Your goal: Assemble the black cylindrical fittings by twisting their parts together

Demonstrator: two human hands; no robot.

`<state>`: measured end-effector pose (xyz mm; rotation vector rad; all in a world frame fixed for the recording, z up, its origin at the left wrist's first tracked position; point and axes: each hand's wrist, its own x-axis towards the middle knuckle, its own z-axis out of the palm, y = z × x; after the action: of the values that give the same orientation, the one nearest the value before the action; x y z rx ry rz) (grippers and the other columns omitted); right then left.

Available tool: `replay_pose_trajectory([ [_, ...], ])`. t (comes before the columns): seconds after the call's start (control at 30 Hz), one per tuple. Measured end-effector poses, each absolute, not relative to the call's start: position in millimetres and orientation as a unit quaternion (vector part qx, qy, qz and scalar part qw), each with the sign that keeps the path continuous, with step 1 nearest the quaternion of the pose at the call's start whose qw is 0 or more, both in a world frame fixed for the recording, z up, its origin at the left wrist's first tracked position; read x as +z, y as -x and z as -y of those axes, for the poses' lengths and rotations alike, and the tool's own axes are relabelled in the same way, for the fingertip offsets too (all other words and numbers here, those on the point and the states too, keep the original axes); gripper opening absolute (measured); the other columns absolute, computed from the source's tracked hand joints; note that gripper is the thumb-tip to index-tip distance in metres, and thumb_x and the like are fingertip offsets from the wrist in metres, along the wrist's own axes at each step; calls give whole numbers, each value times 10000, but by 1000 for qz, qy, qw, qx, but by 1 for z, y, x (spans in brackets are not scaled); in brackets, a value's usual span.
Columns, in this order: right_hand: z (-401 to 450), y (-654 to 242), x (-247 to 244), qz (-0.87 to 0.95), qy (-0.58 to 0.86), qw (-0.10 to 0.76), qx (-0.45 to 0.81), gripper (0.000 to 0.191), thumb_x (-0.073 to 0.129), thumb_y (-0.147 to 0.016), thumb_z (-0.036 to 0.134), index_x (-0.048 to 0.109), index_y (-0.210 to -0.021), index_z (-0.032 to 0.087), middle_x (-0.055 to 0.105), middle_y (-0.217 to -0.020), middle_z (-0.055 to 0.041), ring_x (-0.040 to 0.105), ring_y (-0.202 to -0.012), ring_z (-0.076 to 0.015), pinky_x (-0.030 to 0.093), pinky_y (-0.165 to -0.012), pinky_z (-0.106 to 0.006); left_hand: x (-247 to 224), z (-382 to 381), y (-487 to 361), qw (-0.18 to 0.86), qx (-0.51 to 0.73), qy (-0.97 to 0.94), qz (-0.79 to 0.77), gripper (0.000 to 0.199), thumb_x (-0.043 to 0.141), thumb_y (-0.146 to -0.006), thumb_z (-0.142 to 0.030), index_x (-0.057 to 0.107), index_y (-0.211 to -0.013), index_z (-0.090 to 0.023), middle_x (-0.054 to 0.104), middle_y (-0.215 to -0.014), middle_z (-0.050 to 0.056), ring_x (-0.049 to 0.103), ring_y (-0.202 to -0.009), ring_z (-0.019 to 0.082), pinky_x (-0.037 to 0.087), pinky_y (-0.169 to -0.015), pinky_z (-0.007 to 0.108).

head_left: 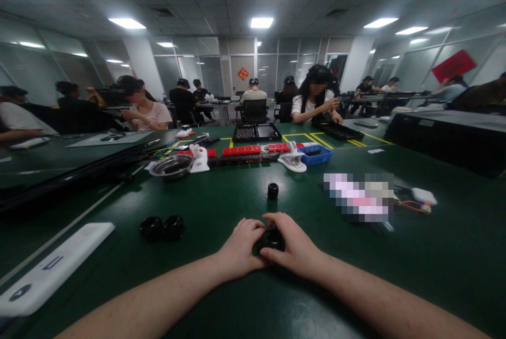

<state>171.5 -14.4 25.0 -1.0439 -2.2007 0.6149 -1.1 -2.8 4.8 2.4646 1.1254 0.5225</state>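
Note:
Near the middle of the green table [213, 297], my left hand [244, 244] and my right hand [292, 241] meet around a black ring-shaped part [273, 239]. The thumb and fingers of my right hand curve round its right side. My left hand is bent against its left side, with its fingertips partly hidden. Beyond my hands stands a small black cylindrical part [272, 191]. Two more round black parts, one on the left [151, 228] and one beside it [174, 227], sit to the left of my left hand.
A metal bowl [171, 167], white clamps [293, 158], red strips [242, 150] and a blue bin [317, 155] line the table's far side. A long white object [59, 265] lies at left. A white device [424, 196] with wires lies right. Several people sit beyond.

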Motion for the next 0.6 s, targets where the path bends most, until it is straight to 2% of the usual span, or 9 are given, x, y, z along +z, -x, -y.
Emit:
replay_pose_trajectory([
  [0.13, 15, -172, 25, 838, 368, 310, 258, 453, 585, -658, 129, 441, -1085, 178, 520, -1019, -69, 496, -953, -202, 404, -850, -358, 6, 4, 1, 192, 188, -876, -401, 452, 652, -633, -359, 532, -1041, -203, 503, -1068, 57, 439, -1001, 239, 267, -960, 423],
  [0.3, 17, -175, 26, 848, 324, 312, 279, 535, 502, -613, 30, 417, -1121, 175, 507, -1076, -82, 487, -991, -203, 387, -884, -367, 8, 5, 0, 193, 187, -875, -403, 403, 639, -647, -347, 546, -1013, -206, 513, -1057, 55, 443, -991, 238, 296, -936, 419],
  [0.53, 14, -173, 24, 827, 399, 316, 240, 496, 633, -651, 216, 441, -1107, 174, 525, -1027, -79, 492, -958, -222, 402, -842, -388, 11, 6, 0, 198, 179, -875, -403, 366, 649, -641, -387, 565, -949, -207, 518, -1035, 50, 454, -978, 233, 277, -949, 428],
  [0.6, 14, -173, 23, 825, 402, 311, 246, 488, 633, -652, 219, 446, -1100, 176, 533, -1012, -74, 500, -949, -217, 408, -838, -381, 12, 6, 0, 201, 178, -875, -404, 376, 647, -644, -379, 560, -971, -215, 514, -1045, 48, 450, -986, 235, 275, -950, 428],
])
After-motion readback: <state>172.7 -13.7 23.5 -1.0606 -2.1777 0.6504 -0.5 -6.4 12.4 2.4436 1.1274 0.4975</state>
